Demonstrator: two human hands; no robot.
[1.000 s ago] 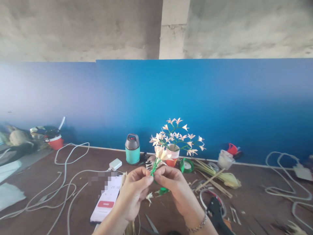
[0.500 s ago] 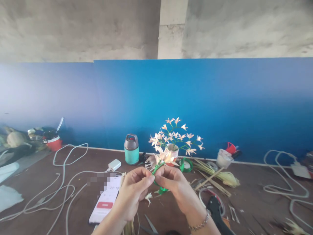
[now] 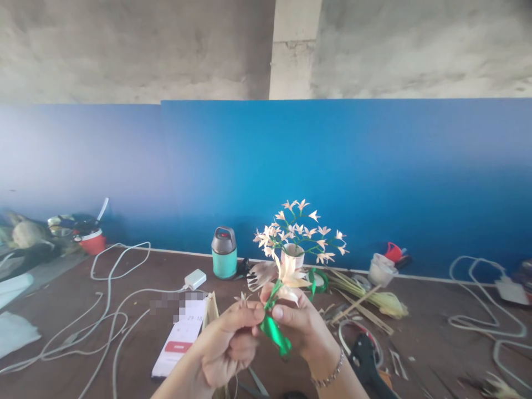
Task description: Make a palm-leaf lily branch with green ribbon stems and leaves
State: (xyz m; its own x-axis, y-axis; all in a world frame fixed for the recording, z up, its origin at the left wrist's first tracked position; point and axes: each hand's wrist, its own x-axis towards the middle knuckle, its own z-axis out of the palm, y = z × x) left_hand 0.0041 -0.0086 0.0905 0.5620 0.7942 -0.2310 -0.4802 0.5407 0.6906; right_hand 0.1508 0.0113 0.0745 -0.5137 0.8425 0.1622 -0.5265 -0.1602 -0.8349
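Between my two hands is a pale cream artificial flower (image 3: 288,275) on a green stem, held upright over the table. My right hand (image 3: 297,321) pinches the stem just below the petals. My left hand (image 3: 235,338) is closed, its thumb and forefinger pressed together at the stem and the shiny green ribbon (image 3: 274,332). The ribbon hangs in a loose fold below the fingers. Another small pale flower (image 3: 244,301) shows behind my left hand. Beyond, a spray of similar flowers (image 3: 299,230) stands in a white cup (image 3: 293,256).
A phone (image 3: 178,335) lies left, near white cables (image 3: 108,299) and a charger (image 3: 195,279). Behind stands a turquoise flask (image 3: 224,255). On the right are a ribbon roll (image 3: 318,281), dried husks (image 3: 384,302), a white cup of tools (image 3: 381,270) and a black glue gun (image 3: 368,360).
The flower has come more upright and turned. My left hand has shifted down and rolled over, and a longer fold of green ribbon now hangs below my fingers.
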